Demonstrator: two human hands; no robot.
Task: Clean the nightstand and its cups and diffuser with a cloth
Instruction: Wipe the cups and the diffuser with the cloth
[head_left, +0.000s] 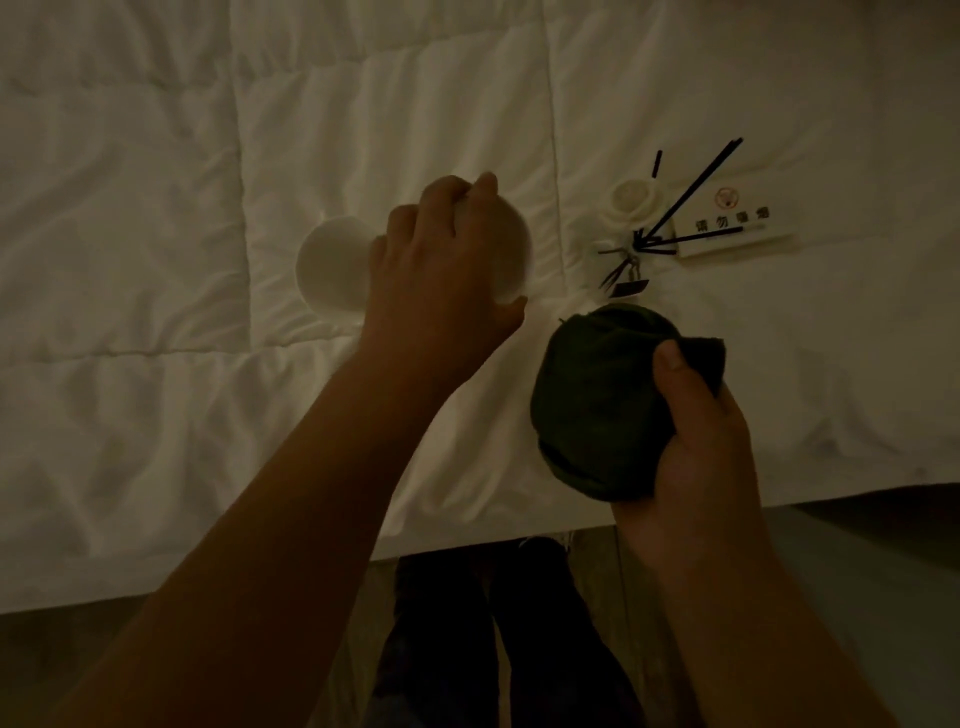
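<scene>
Hands: left (441, 270) grips white cup (511, 249) on duvet, right (696, 431) clutches cloth (597, 395) beside it

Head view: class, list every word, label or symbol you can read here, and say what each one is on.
"请勿吸烟", blurred, so only a likely reading: white sign lying on the bed cover.
Round red symbol above it: too blurred to make out.
Dark tag on the diffuser: unreadable.

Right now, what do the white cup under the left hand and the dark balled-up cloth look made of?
White round cup under the left hand: likely glazed ceramic, smooth and opaque, though dim light leaves it open. Dark green cloth in the right hand: soft matte fabric, bunched and creased.
</scene>
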